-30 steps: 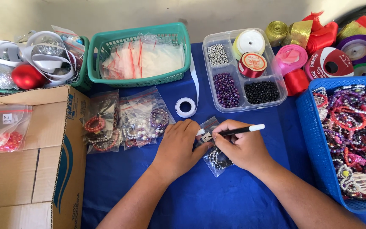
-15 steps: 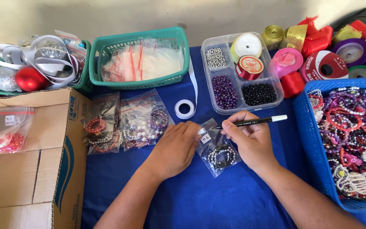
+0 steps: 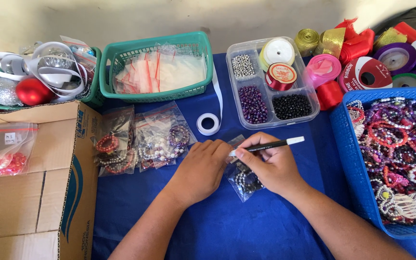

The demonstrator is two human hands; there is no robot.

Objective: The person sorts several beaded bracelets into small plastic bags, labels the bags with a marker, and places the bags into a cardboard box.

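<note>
Body in view, as I log it from the head camera:

- Two forearms, both bare from the lower frame edge to the wrist. No sleeve or cuff reaches into my picture, so I cannot list any garment.
- Left hand [image 3: 200,169]: bare, no glove. I see no ring, watch or band at the wrist. Back of the hand faces the camera; knuckles rounded, fingers short and full.
- Right hand [image 3: 274,166]: bare, no glove, wrist likewise unadorned. Fingernails short and unpainted where they show.
- Both forearms smooth, with no markings, plasters or tattoos that I can make out.
- Upper arms, shoulders and torso lie outside my frame.
</note>
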